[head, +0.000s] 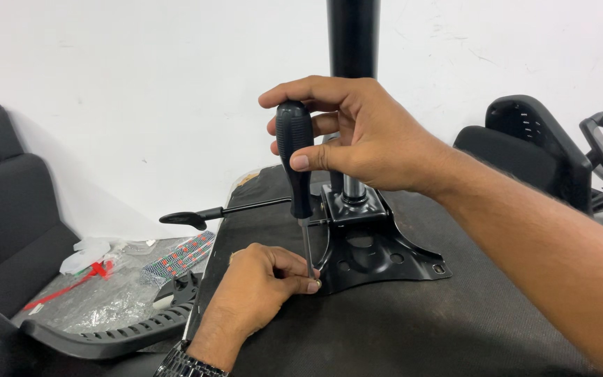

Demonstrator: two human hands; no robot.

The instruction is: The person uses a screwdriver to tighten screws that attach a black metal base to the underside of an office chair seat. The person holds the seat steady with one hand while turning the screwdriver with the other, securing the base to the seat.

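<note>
Wristwatch point(191, 364) with a metal band sits at the bottom edge, on the left wrist. Left hand point(263, 283) rests on the dark fabric underside of a chair seat point(399, 328), fingers point(300, 283) pinched together at the tip of a screwdriver point(299, 174), touching the corner of a black metal plate point(378, 255). Whether a screw sits between them is too small to tell.

Screwdriver stands upright: black ribbed handle, thin steel shaft running down to the plate's near-left corner. Right hand point(361, 136) is wrapped around the handle from above, fingers clamped on it, thumb pressed along its front.

Plate is glossy black, stamped, with round holes, lying flat on the seat. A black column point(352, 42) rises from its middle, and a thin lever point(207, 213) with a flat paddle end sticks out to the left.

Left of the seat: curved black plastic piece point(106, 335), crumpled clear wrapping point(106, 293). Farther back, black chair parts point(539, 150) at right, white wall point(141, 84) behind.
</note>
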